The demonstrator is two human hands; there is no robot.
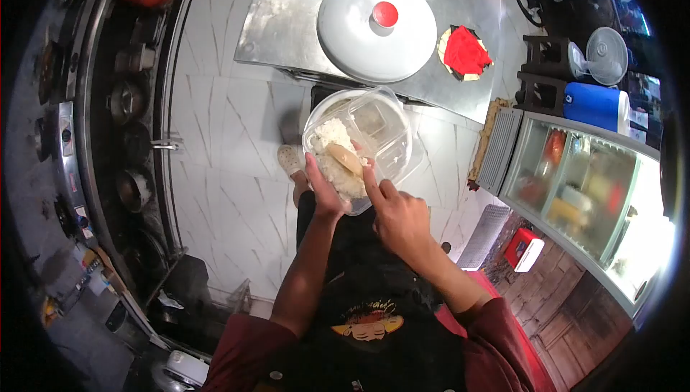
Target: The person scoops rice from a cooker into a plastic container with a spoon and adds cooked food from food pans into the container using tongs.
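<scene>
My left hand (323,189) holds the near left side of a clear plastic container (374,115) with its lid part raised. White rice (332,135) lies in the container, with a tan spoon or paddle (346,158) on it. My right hand (392,208) is at the container's right edge, index finger stretched out against it and the other fingers curled; whether it pinches anything is hidden. Beneath the container is a large round white pot (413,149).
A steel table (280,25) ahead bears a large grey lid (345,25) with a red knob and a red cloth (466,50). A stove with pans (128,101) runs along the left. A glass display case (575,198) and blue cooler (591,104) stand at right.
</scene>
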